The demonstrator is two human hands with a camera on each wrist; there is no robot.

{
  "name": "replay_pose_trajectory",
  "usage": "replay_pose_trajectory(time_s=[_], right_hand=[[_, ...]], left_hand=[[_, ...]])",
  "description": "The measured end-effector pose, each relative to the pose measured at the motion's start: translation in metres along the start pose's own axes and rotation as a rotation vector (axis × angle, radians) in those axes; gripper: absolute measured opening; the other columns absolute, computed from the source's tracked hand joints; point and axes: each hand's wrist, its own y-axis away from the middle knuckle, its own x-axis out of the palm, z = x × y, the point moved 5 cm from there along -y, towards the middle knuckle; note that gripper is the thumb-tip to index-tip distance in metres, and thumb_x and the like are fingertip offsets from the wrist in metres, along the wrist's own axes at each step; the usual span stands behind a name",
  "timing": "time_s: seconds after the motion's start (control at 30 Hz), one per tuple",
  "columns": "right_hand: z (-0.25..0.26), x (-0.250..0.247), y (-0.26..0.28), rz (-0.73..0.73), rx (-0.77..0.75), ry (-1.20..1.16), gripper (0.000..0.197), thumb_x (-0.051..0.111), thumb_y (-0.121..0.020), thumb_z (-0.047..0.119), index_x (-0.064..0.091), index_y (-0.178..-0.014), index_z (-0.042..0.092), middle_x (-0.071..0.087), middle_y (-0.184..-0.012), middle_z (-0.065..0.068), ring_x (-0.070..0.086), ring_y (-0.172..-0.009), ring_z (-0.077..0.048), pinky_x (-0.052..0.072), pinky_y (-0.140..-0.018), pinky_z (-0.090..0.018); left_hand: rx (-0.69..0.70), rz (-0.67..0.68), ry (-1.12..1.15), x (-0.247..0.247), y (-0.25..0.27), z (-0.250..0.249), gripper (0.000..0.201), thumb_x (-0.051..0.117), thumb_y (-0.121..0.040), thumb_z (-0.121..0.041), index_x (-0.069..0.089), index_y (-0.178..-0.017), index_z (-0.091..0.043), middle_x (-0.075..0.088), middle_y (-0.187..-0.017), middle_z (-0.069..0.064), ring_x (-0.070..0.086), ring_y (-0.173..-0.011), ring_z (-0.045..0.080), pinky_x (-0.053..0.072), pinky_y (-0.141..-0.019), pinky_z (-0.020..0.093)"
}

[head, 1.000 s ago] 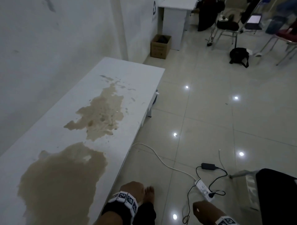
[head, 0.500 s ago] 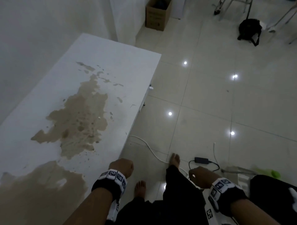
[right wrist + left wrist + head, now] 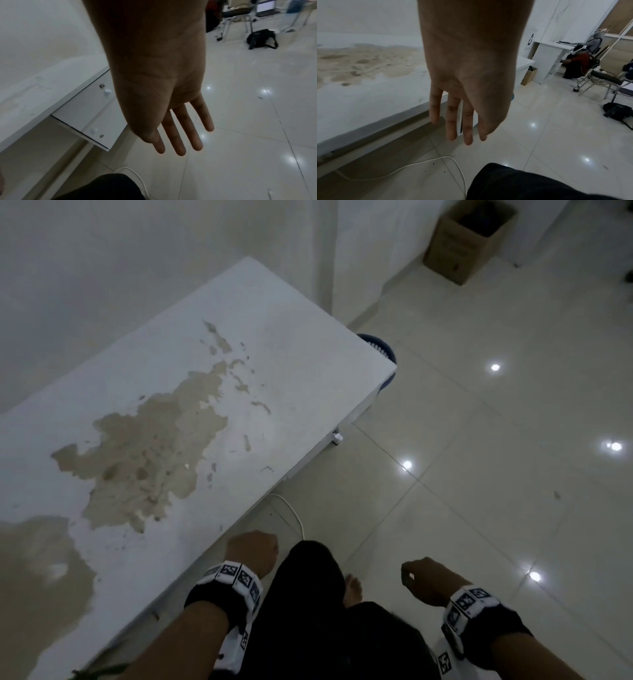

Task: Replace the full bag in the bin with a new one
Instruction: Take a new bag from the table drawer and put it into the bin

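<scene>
A blue bin point(image 3: 380, 350) peeks out behind the far corner of the white desk point(image 3: 291, 364), mostly hidden by the desktop; no bag shows. My left hand point(image 3: 252, 553) hangs beside the desk's near edge, well short of the bin. In the left wrist view its fingers point(image 3: 450, 121) are straight and hold nothing. My right hand point(image 3: 428, 580) hangs over the floor tiles to the right of my dark trouser leg point(image 3: 308, 594). Its fingers point(image 3: 181, 135) hang straight and empty in the right wrist view.
The desktop carries large brown stains point(image 3: 144, 457). A white cable point(image 3: 291, 508) trails on the floor by the desk. A cardboard box point(image 3: 462, 244) stands against the far wall. Chairs point(image 3: 606, 82) and a black backpack point(image 3: 262, 39) sit farther off on the tiled floor.
I have walked forward along the desk and my view has turned left; the power strip and black bag at the lower right dropped out of sight, and the blue bin came into view.
</scene>
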Motion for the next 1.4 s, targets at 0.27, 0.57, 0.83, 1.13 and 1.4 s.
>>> replay_pose_trajectory(time_s=[0.27,0.57,0.83,1.13,1.4], right_hand=[[-0.062,-0.119,-0.059,0.016,-0.002,0.149,0.031,0.033,-0.101,0.016,0.059,-0.115,0.007,0.063,-0.119,-0.015,0.063,-0.104,-0.031,0.050,-0.086,-0.036],[-0.095,-0.225,-0.109,0.034,-0.104,0.108,0.029,0.038,-0.102,0.026,0.062,-0.113,0.013,0.068,-0.115,-0.015,0.065,-0.100,-0.030,0.045,-0.077,-0.029],[-0.094,-0.267,-0.152,0.142,-0.282,0.283,0.037,0.035,-0.105,0.020,0.051,-0.137,0.010,0.058,-0.135,-0.018,0.059,-0.118,-0.030,0.043,-0.092,-0.030],[-0.144,-0.259,-0.181,0.184,-0.280,0.316,0.021,0.045,-0.096,0.025,0.064,-0.094,0.015,0.070,-0.093,-0.008,0.066,-0.081,-0.024,0.053,-0.075,-0.035],[-0.155,-0.211,-0.171,0.242,-0.203,0.284,0.022,0.044,-0.101,0.027,0.061,-0.096,0.014,0.069,-0.094,-0.007,0.066,-0.082,-0.022,0.053,-0.077,-0.035]], left_hand=[[-0.087,0.117,0.387,-0.045,-0.075,-0.041,0.028,0.044,-0.100,-0.032,0.063,-0.121,-0.029,0.060,-0.133,0.002,0.058,-0.119,0.024,0.047,-0.099,0.033],[-0.167,0.112,0.873,-0.084,-0.151,-0.100,0.026,0.051,-0.097,-0.027,0.065,-0.118,-0.025,0.066,-0.121,0.005,0.063,-0.109,0.023,0.047,-0.090,0.026],[-0.567,-0.144,1.743,-0.086,-0.197,-0.148,0.032,0.049,-0.101,-0.032,0.053,-0.130,-0.020,0.062,-0.130,0.007,0.064,-0.107,0.029,0.051,-0.092,0.040],[-0.639,-0.398,2.199,-0.110,-0.230,-0.157,0.031,0.044,-0.106,-0.033,0.055,-0.127,-0.013,0.067,-0.109,0.000,0.057,-0.069,0.009,0.042,-0.059,0.024],[-0.687,-0.526,2.036,-0.068,-0.254,-0.153,0.029,0.051,-0.100,-0.035,0.065,-0.075,-0.031,0.075,-0.108,0.008,0.063,-0.091,0.042,0.053,-0.087,0.048]])
